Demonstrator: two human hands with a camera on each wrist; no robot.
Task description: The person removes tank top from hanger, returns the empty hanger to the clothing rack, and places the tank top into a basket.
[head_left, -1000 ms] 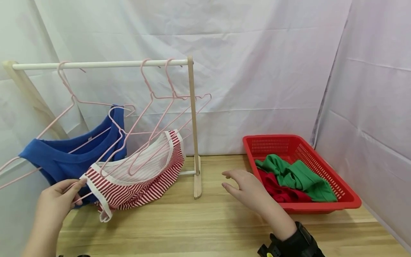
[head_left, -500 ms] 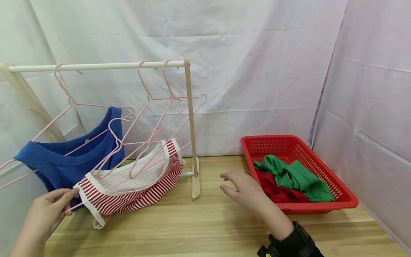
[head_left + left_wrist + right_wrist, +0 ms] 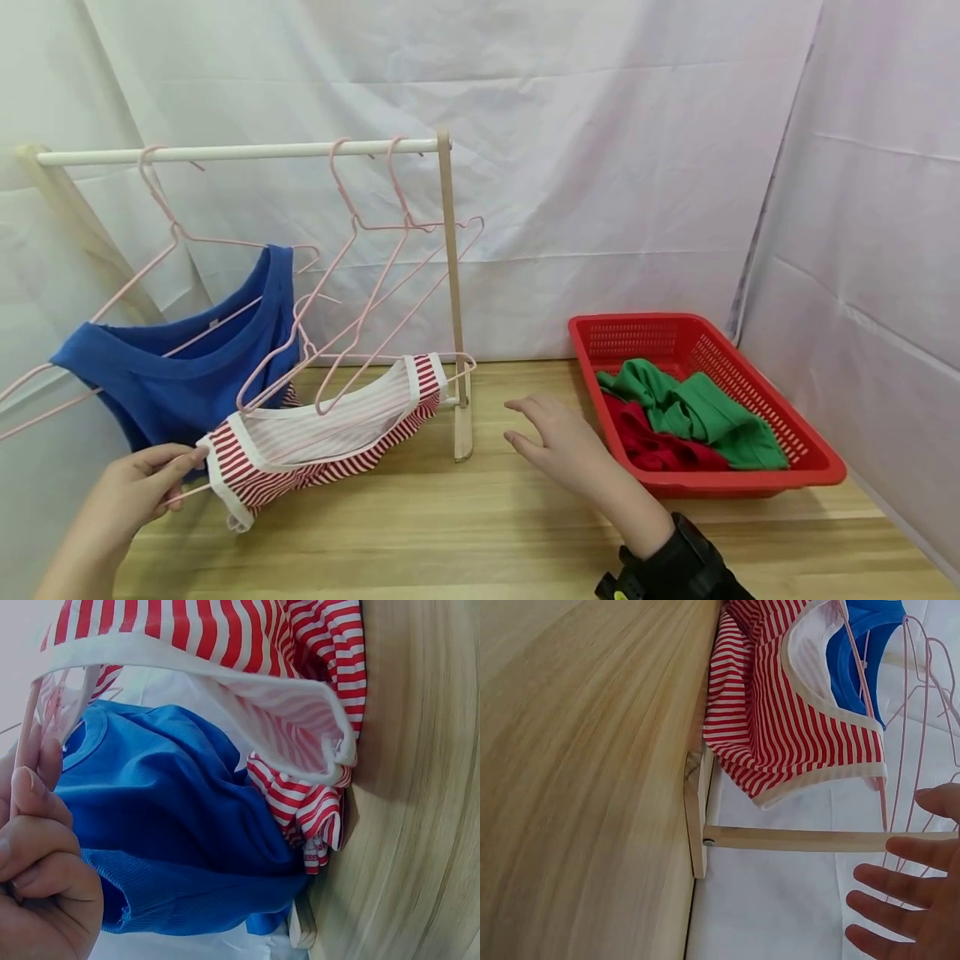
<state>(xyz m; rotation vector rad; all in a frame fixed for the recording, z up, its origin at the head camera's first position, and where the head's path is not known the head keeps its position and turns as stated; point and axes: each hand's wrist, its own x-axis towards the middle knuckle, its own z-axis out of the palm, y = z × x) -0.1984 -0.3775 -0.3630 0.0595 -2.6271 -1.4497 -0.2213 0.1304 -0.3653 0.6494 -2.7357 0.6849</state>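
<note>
My left hand (image 3: pixel 146 483) pinches the left end of a pink wire hanger (image 3: pixel 467 367). On that hanger sits a red-and-white striped tank top (image 3: pixel 247 479), its white-edged neck opening facing up. In the left wrist view the fingers curl round the hanger's wire (image 3: pixel 27 735) just outside the strap. The hanger's other end pokes out past the far strap, near the rack's post. My right hand (image 3: pixel 558 442) hovers above the table between rack and basket, fingers spread and holding nothing. Part of the hanger's hook is hidden behind other hangers.
A rack with a white rod (image 3: pixel 247 152) and wooden post (image 3: pixel 453 283) bears a blue tank top (image 3: pixel 187 387) on a hanger and two bare pink hangers (image 3: pixel 393 250). At right stands a red basket (image 3: pixel 817 467) with green (image 3: pixel 697 408) and dark red cloth (image 3: pixel 652 446).
The held hanger and striped top have sunk lower, and the hanger's far end now reaches the post. My left hand went down and left, then back rightward. My right hand barely shifted.
</note>
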